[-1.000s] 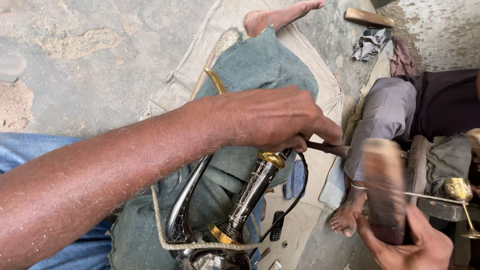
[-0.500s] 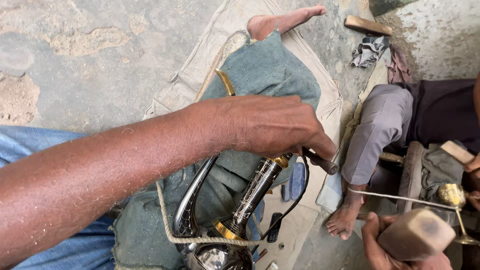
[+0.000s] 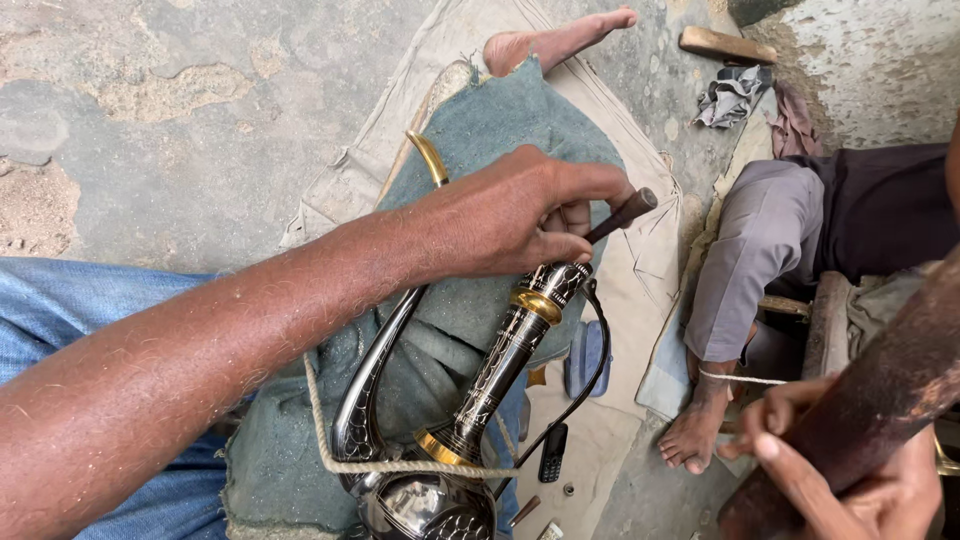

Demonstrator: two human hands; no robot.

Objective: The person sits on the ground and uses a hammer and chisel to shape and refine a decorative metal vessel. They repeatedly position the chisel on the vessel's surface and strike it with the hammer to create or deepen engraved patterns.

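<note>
My left hand (image 3: pixel 520 215) reaches in from the left and grips a thin dark chisel (image 3: pixel 622 213), which sticks out to the right. It hovers just over the top of the engraved black and gold neck (image 3: pixel 505 355) of a metal ewer. The ewer lies on a green cloth (image 3: pixel 520 110) over my lap, with its curved handle (image 3: pixel 362 405) to the left and a rope (image 3: pixel 400 466) looped across its base. At the bottom right my right hand (image 3: pixel 835 475) holds the thick wooden shaft of a mallet (image 3: pixel 880 395), raised close to the camera; its head is out of frame.
Another person sits at the right, with a grey trouser leg (image 3: pixel 745 255) and a bare foot (image 3: pixel 695 435). A small black phone (image 3: pixel 550 452) lies on the beige mat (image 3: pixel 640 290). A wooden block (image 3: pixel 725 45) and a rag (image 3: pixel 735 95) lie at the top right.
The mallet has swung up from low at the right towards the camera, and its head has left the frame. My left hand has lifted the chisel a little higher over the ewer's neck.
</note>
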